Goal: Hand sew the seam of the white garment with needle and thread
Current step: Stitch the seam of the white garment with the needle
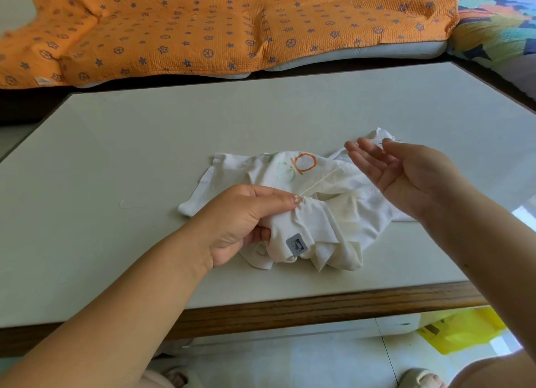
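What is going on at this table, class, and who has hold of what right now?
A person is hand sewing. The left hand grips a bunched part of the white garment, which lies on the table. The right hand is raised above it and pinches the needle, its other fingers spread. A pale thread runs from the fabric by the left fingertips up toward the right hand.
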